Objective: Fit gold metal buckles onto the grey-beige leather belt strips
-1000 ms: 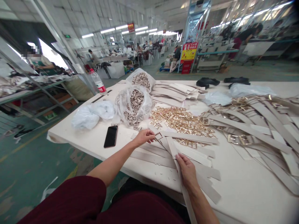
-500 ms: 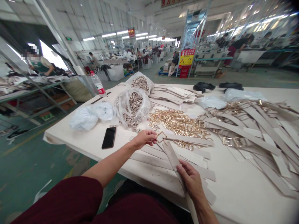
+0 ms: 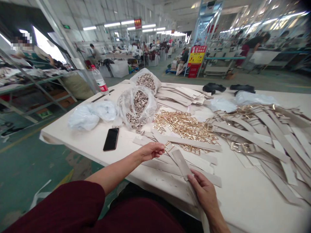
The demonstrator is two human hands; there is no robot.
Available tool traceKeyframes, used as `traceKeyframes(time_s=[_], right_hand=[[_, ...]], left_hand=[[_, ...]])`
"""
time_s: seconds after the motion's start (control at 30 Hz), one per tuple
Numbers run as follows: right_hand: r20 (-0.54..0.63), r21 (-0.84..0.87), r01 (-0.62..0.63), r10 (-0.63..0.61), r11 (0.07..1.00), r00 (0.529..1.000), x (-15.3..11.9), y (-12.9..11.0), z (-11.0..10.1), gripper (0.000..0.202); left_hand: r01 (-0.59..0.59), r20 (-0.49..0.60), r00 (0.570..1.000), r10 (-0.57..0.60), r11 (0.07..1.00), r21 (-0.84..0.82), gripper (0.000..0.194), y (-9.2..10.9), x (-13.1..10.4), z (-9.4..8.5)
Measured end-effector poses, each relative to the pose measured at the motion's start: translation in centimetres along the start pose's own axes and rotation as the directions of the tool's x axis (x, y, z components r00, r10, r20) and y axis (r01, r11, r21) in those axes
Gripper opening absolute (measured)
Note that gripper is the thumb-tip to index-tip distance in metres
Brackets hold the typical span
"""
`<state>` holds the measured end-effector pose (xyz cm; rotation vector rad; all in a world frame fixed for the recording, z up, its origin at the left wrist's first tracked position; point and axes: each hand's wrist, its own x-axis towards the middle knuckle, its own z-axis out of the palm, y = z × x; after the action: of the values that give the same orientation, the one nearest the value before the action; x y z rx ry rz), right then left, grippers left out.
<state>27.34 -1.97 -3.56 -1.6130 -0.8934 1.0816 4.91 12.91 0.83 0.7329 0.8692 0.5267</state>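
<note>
The left hand [image 3: 152, 151] pinches a gold buckle [image 3: 169, 147]; the right hand [image 3: 204, 191], nearer, grips a beige strap [image 3: 181, 164], its far end just right of the buckle; the gold buckle pile [image 3: 187, 127] lies beyond both.

A small gold-toned rectangular buckle [image 3: 168, 147] is pinched by the fingertips of the left hand [image 3: 152, 151], held tilted on the near side of the gold buckle pile [image 3: 187, 126]. A long, flat, greyish-beige strap [image 3: 181, 164] is gripped by the right hand [image 3: 202, 187], also on the pile's near side. Its squared free end is pointed toward the pile, just beside the buckle, while its remaining length is trailed away from the pile.
</note>
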Motion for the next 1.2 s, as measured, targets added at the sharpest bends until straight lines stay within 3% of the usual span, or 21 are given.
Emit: traceKeyframes(time_s=[0.27, 0.43, 0.6, 0.77, 0.87, 1.07, 1.2], right_hand=[[0.157, -0.021, 0.075, -0.071, 0.997, 0.985, 0.3, 1.0, 1.1, 0.045], [0.26, -0.017, 0.11, -0.102, 0.994, 0.96, 0.6, -0.3, 2.1, 0.038], [0.217, -0.186, 0.183, -0.141, 0.966, 0.966, 0.8, -1.1, 3.0, 0.036], [0.2, -0.2, 0.167, -0.127, 0.965, 0.972, 0.8, -0.5, 3.7, 0.04], [0.2, -0.209, 0.173, -0.132, 0.962, 0.971, 0.7, -0.2, 4.0, 0.043], [0.1, -0.219, 0.156, -0.137, 0.963, 0.986, 0.3, -0.4, 4.8, 0.043], [0.018, -0.22, 0.192, -0.193, 0.956, 0.981, 0.4, -0.7, 5.3, 0.044]], left_hand=[[0.141, 0.156, 0.976, -0.155, 0.986, 0.093, 0.023, -2.9, 0.1, 0.9], [0.13, 0.131, 0.981, -0.143, 0.986, 0.105, 0.022, -4.5, 0.1, 1.8], [0.09, 0.124, 0.986, -0.113, 0.98, 0.179, 0.024, -5.3, 0.1, 2.1], [-0.081, 0.216, 0.976, 0.01, 0.942, 0.325, 0.033, -4.2, -0.7, 2.0], [-0.158, 0.188, 0.977, 0.096, 0.922, 0.353, 0.031, -4.2, -0.8, 2.0], [-0.273, 0.079, 0.961, 0.264, 0.879, 0.391, 0.029, -7.2, 0.1, 2.3], [-0.319, 0.043, 0.939, 0.343, 0.813, 0.487, 0.03, -8.5, -0.5, 2.9]])
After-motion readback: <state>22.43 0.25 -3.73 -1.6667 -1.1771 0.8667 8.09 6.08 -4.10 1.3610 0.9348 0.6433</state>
